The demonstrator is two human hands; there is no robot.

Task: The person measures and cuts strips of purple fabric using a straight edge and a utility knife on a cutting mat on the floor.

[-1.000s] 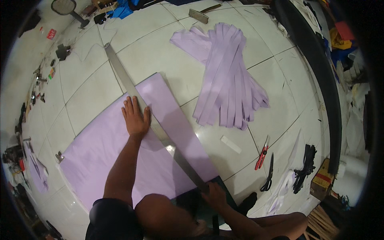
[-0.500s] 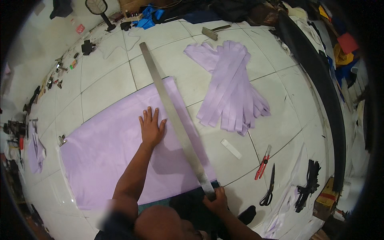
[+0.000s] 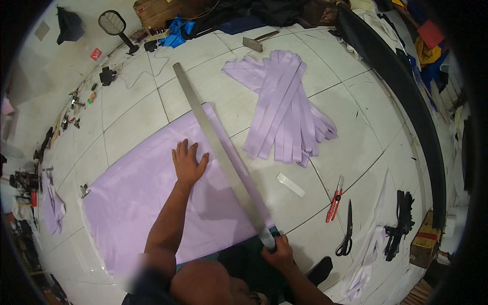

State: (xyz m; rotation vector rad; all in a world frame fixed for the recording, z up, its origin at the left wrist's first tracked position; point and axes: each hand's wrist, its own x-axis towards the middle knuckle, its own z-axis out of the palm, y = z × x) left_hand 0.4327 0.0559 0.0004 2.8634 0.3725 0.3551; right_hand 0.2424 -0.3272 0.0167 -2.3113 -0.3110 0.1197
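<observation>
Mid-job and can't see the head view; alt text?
The left hand rests on lilac fabric while the right hand holds the near end of a metal straightedge laid across it. Lilac strips, a red cutter and black scissors lie on the tiled floor to the right.

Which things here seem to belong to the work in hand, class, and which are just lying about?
Apparently belonging:
lilac cloth, under the left hand
metal straightedge, right hand at its near end
lilac strips, same colour as the cloth
red cutter and black scissors, untouched, nearby

Probably lying about:
racket-shaped object by the wall
crumpled blue material
</observation>
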